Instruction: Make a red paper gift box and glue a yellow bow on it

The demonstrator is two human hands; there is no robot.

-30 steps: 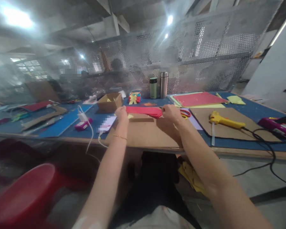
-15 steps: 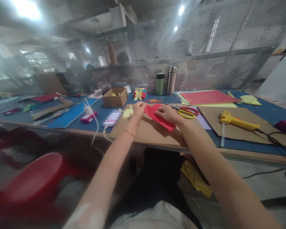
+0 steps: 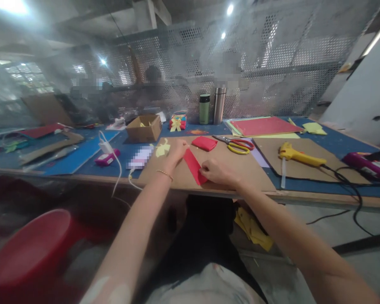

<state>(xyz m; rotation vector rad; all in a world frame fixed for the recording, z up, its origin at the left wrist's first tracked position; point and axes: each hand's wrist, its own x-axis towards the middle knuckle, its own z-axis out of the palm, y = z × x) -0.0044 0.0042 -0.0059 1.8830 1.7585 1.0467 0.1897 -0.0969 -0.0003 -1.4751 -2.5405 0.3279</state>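
Observation:
A narrow red strip (image 3: 194, 167), paper or felt, slants over the brown cardboard sheet (image 3: 164, 181) in front of me. At its far end my left hand (image 3: 177, 151) pinches the strip between thumb and fingers. My right hand (image 3: 215, 172) is closed on the near end, low over the board. Just beyond the strip lies a folded red piece (image 3: 204, 143), apart from both hands. Scissors (image 3: 237, 145) with red and yellow handles rest to its right. Pale yellow cut-outs (image 3: 162, 148) lie left of my left hand.
Rightward, a yellow glue gun (image 3: 300, 157) lies on another cardboard sheet (image 3: 269, 169), its cable trailing off. Behind stand a green tumbler (image 3: 204, 109), a steel flask (image 3: 219, 106) and a cardboard box (image 3: 144, 131). Red and yellow sheets (image 3: 266, 126) are stacked at back right.
The red material between my hands now shows as a narrow strip, with a folded red piece lying behind it. My right hand has moved down and nearer; the view has shifted right.

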